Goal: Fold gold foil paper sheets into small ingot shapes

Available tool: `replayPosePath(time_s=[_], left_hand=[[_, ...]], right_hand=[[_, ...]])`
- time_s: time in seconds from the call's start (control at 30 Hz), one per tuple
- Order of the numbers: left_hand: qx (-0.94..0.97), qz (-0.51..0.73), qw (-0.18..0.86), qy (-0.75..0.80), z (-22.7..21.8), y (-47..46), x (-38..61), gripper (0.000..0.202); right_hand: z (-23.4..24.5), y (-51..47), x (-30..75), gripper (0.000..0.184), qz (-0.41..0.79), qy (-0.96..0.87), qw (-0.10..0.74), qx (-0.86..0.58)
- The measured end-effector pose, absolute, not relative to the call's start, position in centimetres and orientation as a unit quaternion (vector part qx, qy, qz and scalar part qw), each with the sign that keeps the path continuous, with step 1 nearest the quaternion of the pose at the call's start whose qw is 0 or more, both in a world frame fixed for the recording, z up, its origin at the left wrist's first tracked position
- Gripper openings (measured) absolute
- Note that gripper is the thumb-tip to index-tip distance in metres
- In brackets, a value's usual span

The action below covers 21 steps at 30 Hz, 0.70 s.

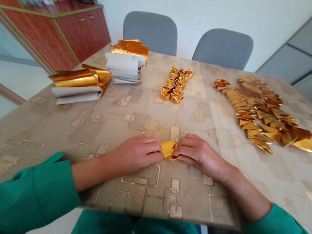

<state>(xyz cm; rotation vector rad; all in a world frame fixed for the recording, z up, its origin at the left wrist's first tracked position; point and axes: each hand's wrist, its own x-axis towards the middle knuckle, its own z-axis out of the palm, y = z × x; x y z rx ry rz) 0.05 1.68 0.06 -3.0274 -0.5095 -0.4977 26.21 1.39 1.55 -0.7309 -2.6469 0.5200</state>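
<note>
A small folded piece of gold foil paper [168,149] lies low over the near middle of the table, between my two hands. My left hand [139,153] has its fingers closed on the left end of the paper. At the right end, my right hand [197,154] pinches the paper between thumb and fingers. The fingertips of both hands partly cover its ends. Beyond them stand two short rows of folded gold foil pieces [176,85]. A large spread of pointed folded gold pieces [261,112] covers the table's right side.
Stacks of gold-and-white sheets, one upright [124,66] and one leaning low [79,85], sit at the back left. The patterned tablecloth [56,126] covers the table. Two grey chairs [150,33] stand behind it. A reddish wooden cabinet [78,28] is at the far left.
</note>
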Motion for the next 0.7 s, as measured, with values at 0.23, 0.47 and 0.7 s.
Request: replayPosePath(time_s=[0.23, 0.47, 0.7], left_hand=[[-0.973, -0.164, 0.0, -0.16, 0.3, 1.1, 0.0, 0.025], [-0.97, -0.169, -0.018, -0.174, 0.2, 1.1, 0.0, 0.025], [-0.956, -0.203, -0.057, -0.204, -0.2, 0.9, -0.1, 0.023]], right_hand=[[1.8, 1.9, 27.0, 0.019, 0.249, -0.922, 0.163, -0.248], [1.9, 2.4, 26.9, 0.013, 0.295, -0.894, 0.192, -0.276], [1.2, 3.9, 25.9, 0.011, 0.307, -0.862, 0.215, -0.342]])
